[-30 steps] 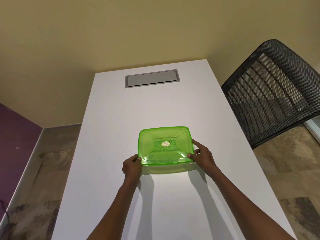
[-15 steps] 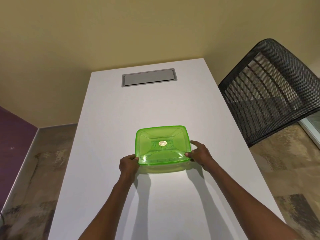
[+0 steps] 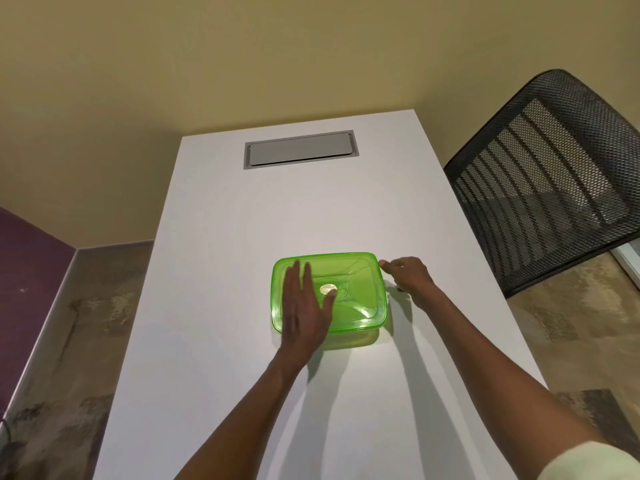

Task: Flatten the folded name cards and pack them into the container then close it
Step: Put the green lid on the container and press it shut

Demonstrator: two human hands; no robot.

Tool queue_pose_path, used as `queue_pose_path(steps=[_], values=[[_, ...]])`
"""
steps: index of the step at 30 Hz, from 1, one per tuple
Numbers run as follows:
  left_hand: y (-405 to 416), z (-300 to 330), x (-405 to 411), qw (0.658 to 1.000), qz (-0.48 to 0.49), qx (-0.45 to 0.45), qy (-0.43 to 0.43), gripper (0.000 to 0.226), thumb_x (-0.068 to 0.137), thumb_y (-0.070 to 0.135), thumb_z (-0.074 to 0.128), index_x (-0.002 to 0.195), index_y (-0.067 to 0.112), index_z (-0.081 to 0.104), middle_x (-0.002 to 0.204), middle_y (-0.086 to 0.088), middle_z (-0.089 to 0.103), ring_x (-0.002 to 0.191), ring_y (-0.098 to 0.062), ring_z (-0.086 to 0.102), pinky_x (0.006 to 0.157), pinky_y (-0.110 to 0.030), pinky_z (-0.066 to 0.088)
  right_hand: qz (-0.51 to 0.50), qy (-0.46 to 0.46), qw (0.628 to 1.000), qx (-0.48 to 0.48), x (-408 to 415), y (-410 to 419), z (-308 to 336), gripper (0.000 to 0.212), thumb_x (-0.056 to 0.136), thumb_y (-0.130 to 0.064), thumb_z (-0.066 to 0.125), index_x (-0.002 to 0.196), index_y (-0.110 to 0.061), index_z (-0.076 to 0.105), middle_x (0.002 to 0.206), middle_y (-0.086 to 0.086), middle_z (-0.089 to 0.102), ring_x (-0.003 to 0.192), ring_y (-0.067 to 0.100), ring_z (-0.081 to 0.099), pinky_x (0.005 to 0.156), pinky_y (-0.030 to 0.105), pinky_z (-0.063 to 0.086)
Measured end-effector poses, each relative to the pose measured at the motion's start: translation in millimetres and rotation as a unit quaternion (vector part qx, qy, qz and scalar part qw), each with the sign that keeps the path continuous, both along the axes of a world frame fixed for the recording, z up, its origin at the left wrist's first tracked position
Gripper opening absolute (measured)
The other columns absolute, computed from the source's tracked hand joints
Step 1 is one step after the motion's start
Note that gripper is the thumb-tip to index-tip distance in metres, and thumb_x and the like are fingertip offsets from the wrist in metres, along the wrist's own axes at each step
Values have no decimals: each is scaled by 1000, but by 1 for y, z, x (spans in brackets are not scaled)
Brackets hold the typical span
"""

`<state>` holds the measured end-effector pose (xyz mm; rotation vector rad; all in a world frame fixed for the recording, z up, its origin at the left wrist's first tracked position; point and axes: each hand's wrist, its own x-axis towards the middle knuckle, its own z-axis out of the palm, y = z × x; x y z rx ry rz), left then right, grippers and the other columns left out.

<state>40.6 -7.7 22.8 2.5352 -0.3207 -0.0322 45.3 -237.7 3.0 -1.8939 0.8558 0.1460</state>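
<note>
A translucent green container (image 3: 360,289) with its lid on sits in the middle of the white table (image 3: 311,209). My left hand (image 3: 304,306) lies flat on the left half of the lid, fingers straight and pointing away from me. My right hand (image 3: 405,275) is at the container's far right corner, its fingertips touching the lid's rim there. No name cards are visible; whatever is inside is hidden by the lid and my hand.
A grey cable hatch (image 3: 300,150) is set into the far end of the table. A black mesh chair (image 3: 547,178) stands close to the table's right edge. A beige wall rises just behind the table.
Both hands left the container's near corners. The left hand moved onto the lid and lies flat; the right hand moved up to the far right corner.
</note>
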Motion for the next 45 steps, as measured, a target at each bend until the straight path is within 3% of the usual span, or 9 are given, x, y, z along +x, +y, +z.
queue_pose_path(steps=[6,16,20,26,30,35,38,40,45], values=[[-28,-30,9,986,-131,99,29,85,88,70,32,155,24,3,162,-6,-10,149,-29,-10,118,-54,5,4,3,1000,7,39,7,4,40,86,-40,66,61,-12,52,64,8,50,64,22,47,67,34,45],[-23,-60,8,969,-141,200,13,83,88,75,11,155,26,0,161,-11,-16,147,-33,-18,118,-57,0,-4,49,998,45,59,6,-6,36,75,-21,82,95,7,71,95,22,72,84,34,69,86,48,57],[-26,-61,8,966,-146,214,12,82,90,73,9,155,24,1,161,-13,-14,147,-35,-17,117,-58,-1,-16,82,995,53,68,5,-6,32,72,-17,84,83,4,62,81,19,64,67,26,59,73,42,58],[-25,-60,7,963,-148,226,14,82,90,72,8,155,22,0,161,-13,-14,147,-36,-16,118,-58,-1,-1,113,993,36,76,4,-6,32,74,-17,84,70,-2,56,79,17,64,70,27,62,81,47,59],[-25,-57,7,964,-149,219,9,84,89,73,10,155,21,3,161,-12,-12,147,-35,-15,119,-57,0,24,103,994,-1,74,8,-2,30,75,-17,82,80,-3,57,77,16,60,70,26,58,69,35,55],[-22,-55,7,976,-133,173,7,96,86,77,17,154,10,3,160,-16,-11,148,-32,-14,120,-53,0,128,95,976,-152,73,26,8,33,80,-6,56,54,-12,36,56,3,40,68,25,44,46,25,29],[-16,-52,10,990,-64,126,14,105,84,79,21,152,1,4,160,-18,-9,148,-28,-14,121,-48,-1,210,47,953,-212,78,41,14,29,84,-6,51,56,-5,53,70,14,55,76,33,51,64,30,43],[-10,-49,14,994,-17,109,20,108,83,79,24,151,-2,3,160,-19,-10,148,-27,-15,121,-45,-3,217,-8,956,-197,85,54,19,23,87,-13,57,82,5,70,94,20,70,93,37,62,79,37,51],[-1,-45,15,985,63,152,54,117,78,83,24,149,-9,7,157,-29,-5,147,-38,-8,120,-51,1,341,-48,922,-175,110,102,25,33,89,-31,64,101,0,71,110,17,69,105,32,61,89,42,50]])
